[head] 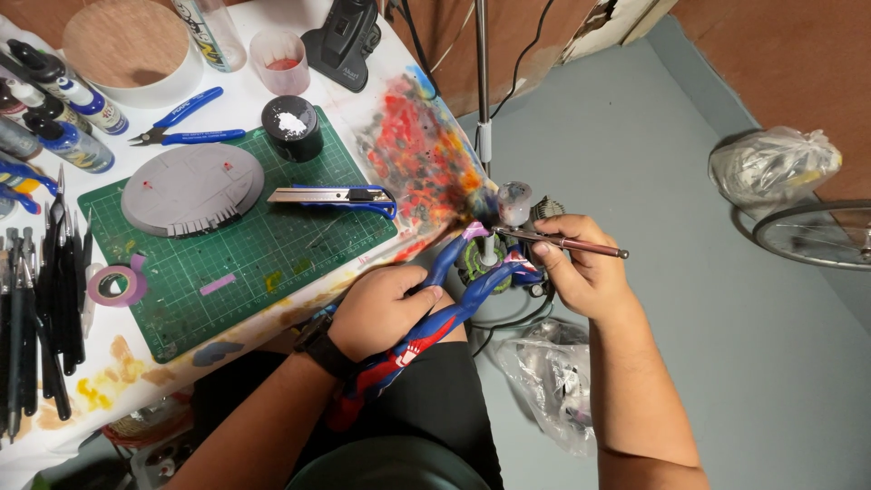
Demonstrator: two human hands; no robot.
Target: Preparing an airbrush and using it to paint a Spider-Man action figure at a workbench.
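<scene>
Off the desk's right edge, over our lap, our left hand (pixel 381 313) is wrapped tight around a blue and red painted figure with a long curved limb (pixel 458 304), while our right hand (pixel 581 272) pinches a slim copper-coloured airbrush with a small clear cup (pixel 544 234), its nozzle close to the figure's purple-tipped upper end. Both hands are closed on what they hold.

On the white, paint-stained desk (pixel 272 100), a green cutting mat (pixel 272 236) carries a grey oval plastic base (pixel 192 189), a blue and silver utility knife (pixel 336 196) and a black jar of white powder (pixel 292 127). Blue-handled pliers (pixel 181 122) lie just beyond the mat.

We judge the risks plain: the figure hangs past the desk with only the grey floor (pixel 689 299) below, so a slipped grip would drop it. The nozzle sits so near that paint could pool or run. Our left fingers lie on painted surface and could smudge it. Overspray could reach the black shorts (pixel 445 399) beneath.
</scene>
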